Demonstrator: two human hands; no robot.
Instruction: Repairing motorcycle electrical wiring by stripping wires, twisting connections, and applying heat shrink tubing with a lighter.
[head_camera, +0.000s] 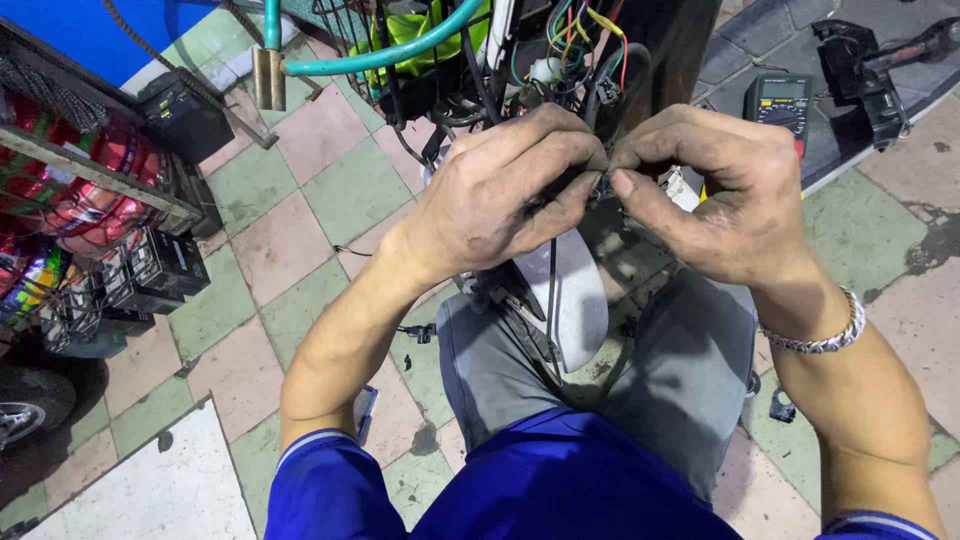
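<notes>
Both forearms rise from the lower corners, bare below rolled blue sleeves, converging toward 12 o'clock. The left hand (500, 195) curls knuckles-up, its fingers (560, 160) pinched shut against those of the right hand (725, 190), whose wrist carries a metal bracelet (825, 335)

Two hands (500, 195) (715, 190) — one multimeter (780, 100), one bracelet (825, 335)

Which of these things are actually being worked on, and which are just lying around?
In hand:
- left hand and right hand, both pinching a thin black wire
- the bundle of coloured wires just above them

Lying about:
- multimeter on the floor
- black battery boxes
- green hose
- checkered floor tiles
</notes>
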